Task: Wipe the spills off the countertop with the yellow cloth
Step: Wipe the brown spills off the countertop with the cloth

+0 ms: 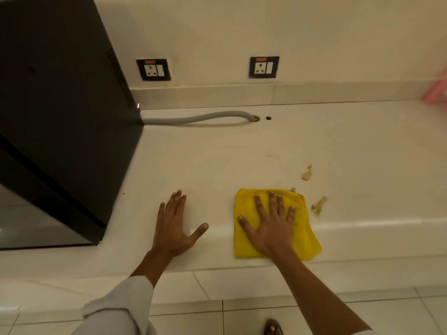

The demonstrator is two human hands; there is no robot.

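The right hand (271, 228) lies spread flat on the soft, folded yellow cloth (302, 240) at the cream worktop's (217, 160) near edge; the left hand (173, 228) rests spread, empty. Limp and light, it needs palm pressure. Beyond lie tan spills (306, 174).

I count one yellow cloth (302, 228), three tan spills (306, 174) on one countertop (217, 160), two wall sockets (153, 69), one grey hose (200, 117), and my two hands (173, 226).
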